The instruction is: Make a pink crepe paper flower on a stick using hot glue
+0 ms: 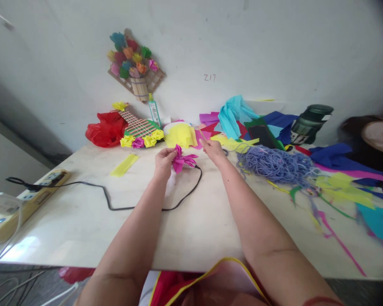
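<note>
My left hand (164,162) is closed on a magenta crepe-paper flower (182,160), pinching it at its left side while the pointed petals spread to the right. My right hand (213,152) is a short way to the right, apart from the flower. Its fingers are closed around a slim tan stick (203,135) that points up and to the left; its lower part is hidden. A black cord (196,187) runs to just beneath the flower, where the thing it joins is mostly covered. Yellow paper sheets (179,135) lie behind both hands.
Tangled blue-purple yarn (274,165) and coloured paper scraps cover the right side. A dark green jar (309,124) stands behind. At left are a power strip (41,191) and a yellow strip (124,165). A flower-trimmed craft (140,123) leans at the wall; a flower basket (139,88) hangs above.
</note>
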`<state>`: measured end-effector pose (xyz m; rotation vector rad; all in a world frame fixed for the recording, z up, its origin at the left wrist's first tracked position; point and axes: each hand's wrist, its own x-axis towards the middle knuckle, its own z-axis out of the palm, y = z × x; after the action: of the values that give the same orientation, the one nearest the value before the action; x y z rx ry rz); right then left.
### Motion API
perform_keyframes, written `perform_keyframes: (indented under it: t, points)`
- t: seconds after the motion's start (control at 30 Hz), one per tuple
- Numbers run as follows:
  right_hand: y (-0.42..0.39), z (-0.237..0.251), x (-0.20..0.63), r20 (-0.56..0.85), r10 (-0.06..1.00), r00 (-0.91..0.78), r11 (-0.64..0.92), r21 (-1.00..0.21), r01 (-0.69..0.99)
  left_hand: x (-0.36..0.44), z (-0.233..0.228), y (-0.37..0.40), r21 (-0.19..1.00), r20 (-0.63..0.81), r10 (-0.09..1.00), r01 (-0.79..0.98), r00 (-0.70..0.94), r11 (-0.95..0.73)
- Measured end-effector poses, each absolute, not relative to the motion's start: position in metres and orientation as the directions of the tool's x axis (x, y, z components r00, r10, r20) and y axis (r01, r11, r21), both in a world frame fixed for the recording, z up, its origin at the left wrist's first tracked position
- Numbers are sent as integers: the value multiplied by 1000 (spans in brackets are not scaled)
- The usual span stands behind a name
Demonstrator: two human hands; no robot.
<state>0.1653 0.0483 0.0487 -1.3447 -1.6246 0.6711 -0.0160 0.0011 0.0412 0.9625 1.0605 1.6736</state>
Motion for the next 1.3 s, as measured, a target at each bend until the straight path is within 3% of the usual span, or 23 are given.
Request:
perform_keyframes:
  t: [0.13, 0.33, 0.57, 1.3]
  points:
    - [42, 61, 159, 319, 933, -163, 349, -706, 617, -15, 42, 0, 938, 149, 946, -260, -288, -227]
    - [32, 78, 153, 386, 902, -193, 401, -584, 706, -14, 42, -1, 946, 175, 942, -215, -285, -241]
    - [10, 97, 141, 261, 884, -389, 463, -608, 645, -13, 41, 0, 948, 235, 930, -146, -283, -284]
    - [12, 93, 140, 252, 871, -422, 472, -668, 575, -10, 40, 0, 951, 271, 924, -72, -271, -300]
